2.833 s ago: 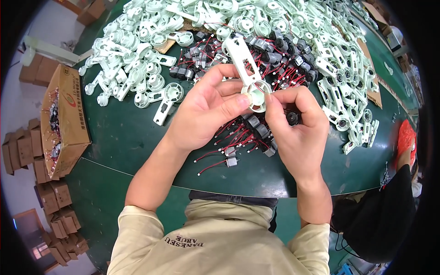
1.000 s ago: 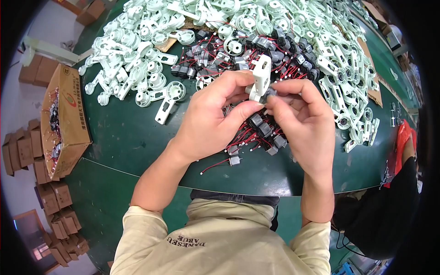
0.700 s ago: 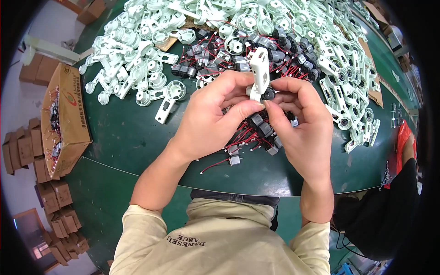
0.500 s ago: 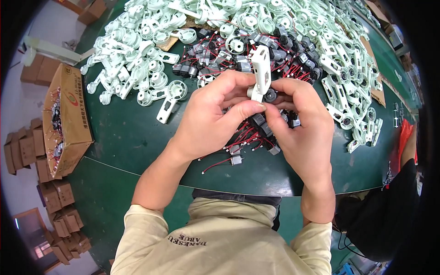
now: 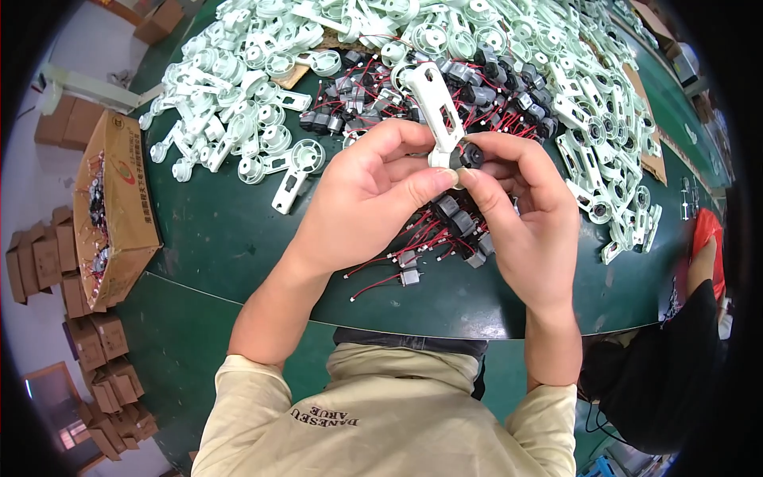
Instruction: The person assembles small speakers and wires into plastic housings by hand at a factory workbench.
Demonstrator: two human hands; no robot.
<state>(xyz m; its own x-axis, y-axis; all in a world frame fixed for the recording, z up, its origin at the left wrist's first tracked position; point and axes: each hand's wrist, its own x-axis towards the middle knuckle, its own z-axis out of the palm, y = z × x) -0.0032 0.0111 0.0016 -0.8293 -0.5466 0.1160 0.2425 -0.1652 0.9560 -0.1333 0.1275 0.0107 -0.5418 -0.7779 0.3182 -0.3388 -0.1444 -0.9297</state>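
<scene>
The pale housing (image 5: 429, 103) my left hand (image 5: 346, 183) pinches has tipped toward the bench (image 5: 238, 270)'s left edge; my right hand (image 5: 528, 226), slackening, could drop the dark motor (image 5: 473, 155) it pinches.

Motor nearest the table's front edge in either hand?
No, that motor lies on the green table, apart from the left hand and the right hand.

Well left of the left hand (image 5: 350, 199), an open brown carton (image 5: 129, 187) stands near stacked cardboard boxes (image 5: 107, 335). Far right of the right hand (image 5: 528, 219) are a co-worker's black sleeve (image 5: 664, 366) and red plastic (image 5: 706, 228); forward and rightward, brown cardboard (image 5: 655, 164) lies on the green table (image 5: 262, 258).
</scene>
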